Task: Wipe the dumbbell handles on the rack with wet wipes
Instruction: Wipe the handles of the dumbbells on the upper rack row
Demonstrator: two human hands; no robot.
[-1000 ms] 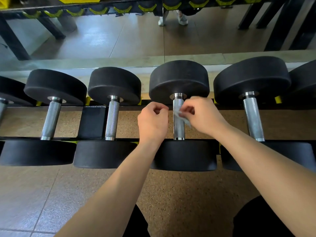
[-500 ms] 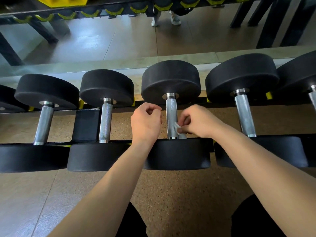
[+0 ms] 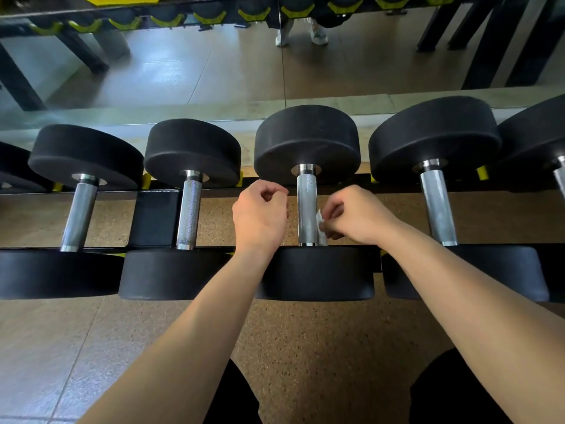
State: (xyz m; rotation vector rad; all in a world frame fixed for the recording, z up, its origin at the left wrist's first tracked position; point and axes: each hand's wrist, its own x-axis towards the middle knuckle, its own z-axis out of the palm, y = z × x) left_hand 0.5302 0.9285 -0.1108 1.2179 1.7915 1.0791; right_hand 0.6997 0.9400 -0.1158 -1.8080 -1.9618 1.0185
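1. A small crumpled white wet wipe (image 3: 321,224) is pinched between the thumb and fingertips of the right hand (image 3: 359,215).
2. The wipe is pressed against the right side of the knurled silver steel handle (image 3: 306,203), towards its nearer end.
3. This handle belongs to a black round-headed dumbbell (image 3: 307,142) that is laid across the black metal rack (image 3: 156,218), with one head beyond the handle and one before it.
4. The left hand (image 3: 260,214) is held just left of the handle, clenched into a loose fist, and nothing is seen inside it; whether the handle is touched by it cannot be told.
5. A similar left neighbouring dumbbell (image 3: 189,206) is racked to the left of the handle and a right neighbouring dumbbell (image 3: 437,203) to its right.
6. A wall mirror (image 3: 183,71) is seen beyond the handle, and speckled brown flooring (image 3: 305,347) beneath it.
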